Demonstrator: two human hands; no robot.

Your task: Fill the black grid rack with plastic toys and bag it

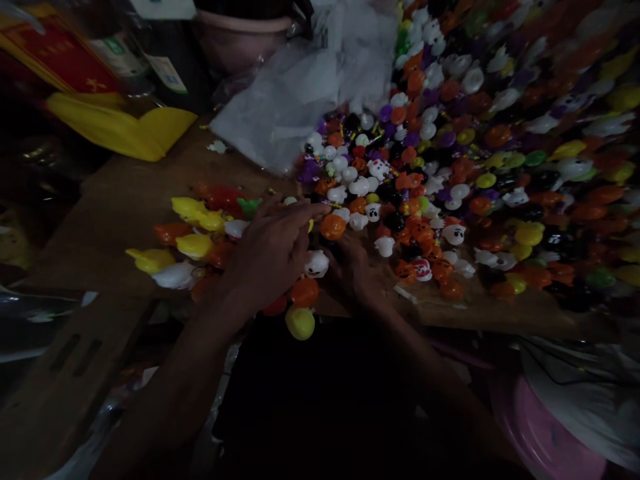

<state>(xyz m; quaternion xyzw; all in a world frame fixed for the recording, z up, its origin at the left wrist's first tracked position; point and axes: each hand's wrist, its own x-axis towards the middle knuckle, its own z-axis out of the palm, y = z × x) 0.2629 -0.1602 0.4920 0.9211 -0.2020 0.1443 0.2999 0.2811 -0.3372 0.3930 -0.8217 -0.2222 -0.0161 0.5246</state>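
Note:
My left hand (273, 247) reaches over the front of the table, its visible fingers stretched out toward the right above small plastic figures. Close to its fingertips is a round orange figure (333, 227). A white figure with a dark-eyed face (317, 264) sits between my two hands. Below it, an orange ball-shaped figure (304, 292) and a yellow-green one (301, 323) overlap the table's front edge. My right hand (357, 267) is low beside the white figure; its fingers are dark and partly hidden, so their hold is unclear.
A dense spread of small orange, white, purple and black figures (423, 230) covers the table's right side. Larger yellow figures (195, 247) lie at left. Behind are a clear plastic bag (280, 100), a pink bowl (240, 40) and a yellow wrapper (120, 127). A pink tub (545, 427) stands lower right.

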